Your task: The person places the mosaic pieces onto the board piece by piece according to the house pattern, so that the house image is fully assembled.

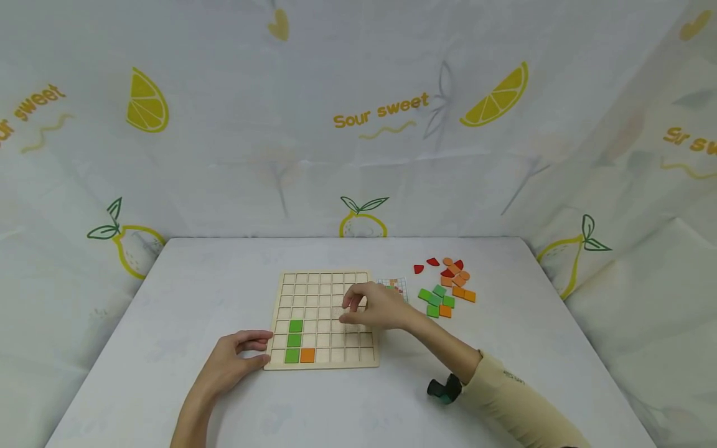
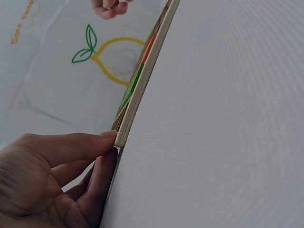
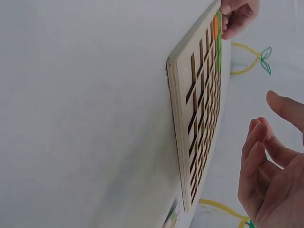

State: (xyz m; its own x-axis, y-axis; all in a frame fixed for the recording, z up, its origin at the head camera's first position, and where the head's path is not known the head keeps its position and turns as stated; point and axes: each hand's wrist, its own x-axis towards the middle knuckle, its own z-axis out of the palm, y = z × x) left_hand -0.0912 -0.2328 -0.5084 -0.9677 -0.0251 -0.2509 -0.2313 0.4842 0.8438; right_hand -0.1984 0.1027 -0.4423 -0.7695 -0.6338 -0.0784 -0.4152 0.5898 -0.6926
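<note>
A wooden grid board (image 1: 313,289) lies on the white table, with three green square tiles (image 1: 294,340) in a column near its left side. Beside the lowest green tile sits one orange square tile (image 1: 307,355). My left hand (image 1: 232,361) rests at the board's left edge. In the left wrist view its thumb (image 2: 85,145) touches the board's corner and the other fingers lie along the edge. Over the right part of the board hovers my right hand (image 1: 378,305). Its fingers (image 3: 254,152) bend loosely, apart from the thumb, with nothing between them.
A printed pattern card (image 1: 400,285) lies right of the board, partly behind my right hand. Farther right are loose green tiles (image 1: 435,300), orange tiles (image 1: 469,297) and red pieces (image 1: 419,269). A black device (image 1: 445,391) sits by the right forearm. A patterned cloth (image 1: 235,124) hangs behind the table.
</note>
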